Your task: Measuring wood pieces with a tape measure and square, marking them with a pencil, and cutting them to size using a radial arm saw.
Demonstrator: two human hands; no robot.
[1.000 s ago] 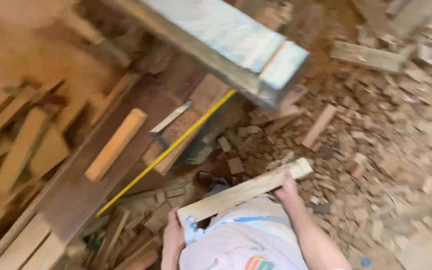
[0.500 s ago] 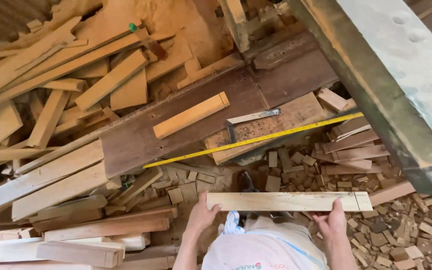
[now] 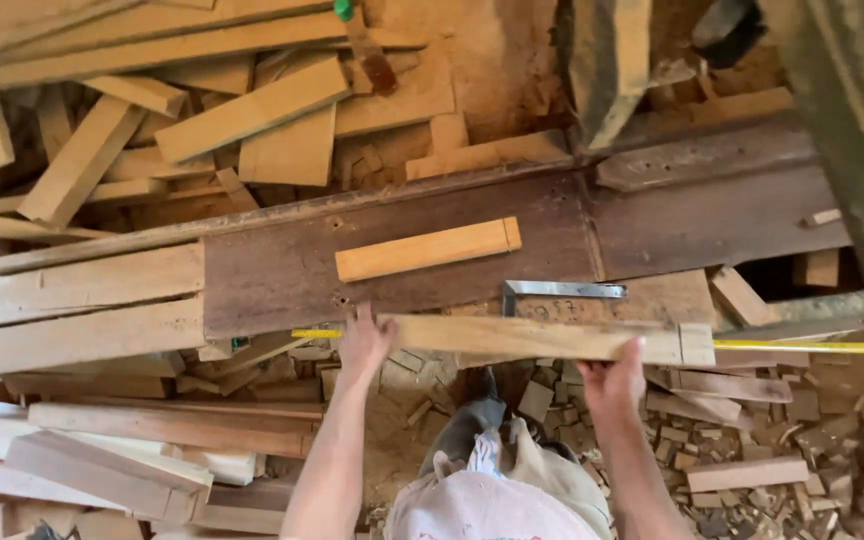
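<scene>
Both hands hold a long pale wooden slat (image 3: 542, 338) level in front of me. My left hand (image 3: 364, 342) grips its left end, and my right hand (image 3: 614, 380) grips it right of the middle. The slat lies over a yellow measuring stick (image 3: 797, 347) at the near edge of a dark wide plank (image 3: 282, 270). On that plank rests a short light wooden block (image 3: 427, 249). A metal try square (image 3: 560, 291) lies just behind the slat.
Piles of pale boards and offcuts (image 3: 152, 120) fill the left and far side. Small wood scraps (image 3: 772, 440) litter the ground at right. A large grey beam (image 3: 852, 130) crosses the right edge. Stacked planks (image 3: 102, 440) lie at lower left.
The slat has moved up and forward from near my body to the edge of the dark plank, over the yellow stick. The view has shifted left.
</scene>
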